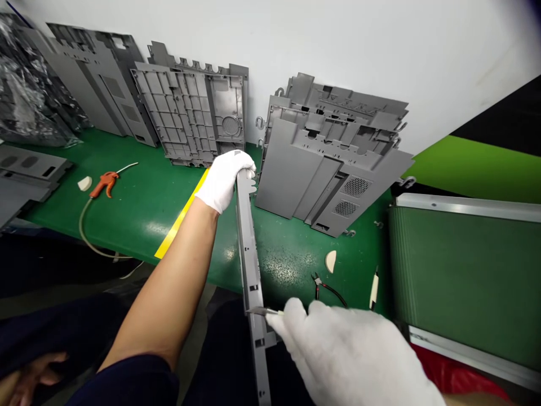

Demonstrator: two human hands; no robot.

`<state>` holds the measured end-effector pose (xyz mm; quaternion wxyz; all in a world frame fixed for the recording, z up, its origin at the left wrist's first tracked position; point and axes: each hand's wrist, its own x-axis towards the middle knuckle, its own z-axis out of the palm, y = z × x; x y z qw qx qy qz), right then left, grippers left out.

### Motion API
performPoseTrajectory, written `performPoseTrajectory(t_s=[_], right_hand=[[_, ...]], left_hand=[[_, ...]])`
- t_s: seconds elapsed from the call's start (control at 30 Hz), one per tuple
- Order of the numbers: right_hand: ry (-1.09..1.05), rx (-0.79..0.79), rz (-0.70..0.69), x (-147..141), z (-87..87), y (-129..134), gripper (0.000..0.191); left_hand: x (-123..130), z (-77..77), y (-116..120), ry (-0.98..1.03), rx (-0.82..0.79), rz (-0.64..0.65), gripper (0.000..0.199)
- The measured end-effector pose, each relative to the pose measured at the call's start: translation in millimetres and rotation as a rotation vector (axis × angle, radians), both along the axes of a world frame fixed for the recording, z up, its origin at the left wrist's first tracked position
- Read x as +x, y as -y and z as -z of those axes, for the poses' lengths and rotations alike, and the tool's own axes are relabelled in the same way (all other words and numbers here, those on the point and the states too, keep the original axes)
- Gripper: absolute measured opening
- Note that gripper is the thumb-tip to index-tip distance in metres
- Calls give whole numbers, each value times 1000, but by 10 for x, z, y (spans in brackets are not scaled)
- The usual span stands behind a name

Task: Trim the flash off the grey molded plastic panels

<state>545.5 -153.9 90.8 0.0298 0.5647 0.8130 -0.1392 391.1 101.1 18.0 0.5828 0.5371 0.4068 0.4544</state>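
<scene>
My left hand (pixel 228 177), in a white glove, is closed around the far end of a grey plastic panel (pixel 252 265). The panel stands on edge, its narrow side with small slots facing up, and runs toward my body. In my gloved right hand (pixel 338 349) is a knife, its handle mostly hidden by the fingers. The knife's blade (pixel 260 310) lies across the panel's edge, near its lower part; whether it touches cannot be made out.
Grey panels (pixel 313 163) lean against the wall, with more panels (pixel 190 113) further left. On the green table (pixel 143 197) are an orange air gun (pixel 104 183), cutting pliers (pixel 325 285) and a white-handled tool (pixel 374 288). A conveyor belt (pixel 469 276) runs at right. Another person's hand (pixel 40 378) shows lower left.
</scene>
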Motion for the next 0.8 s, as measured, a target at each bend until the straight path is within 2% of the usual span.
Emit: performPoseTrajectory(t_s=[0.2,0.37,0.53,0.8], right_hand=[[-35,-2,-35,11,35,12,34],[-7,71,46,-56,-40,-84,46],[13,67,69,-80,-67,-114,47],[-15,121,76,-60,15,-156,54]], left_hand=[[-29,-3,12,23,-7,-4,8],[-39,-8,23,22,-42,-19,9],[-32,-14,20,35,-52,-24,7],[-43,-2,12,39,-67,-21,9]])
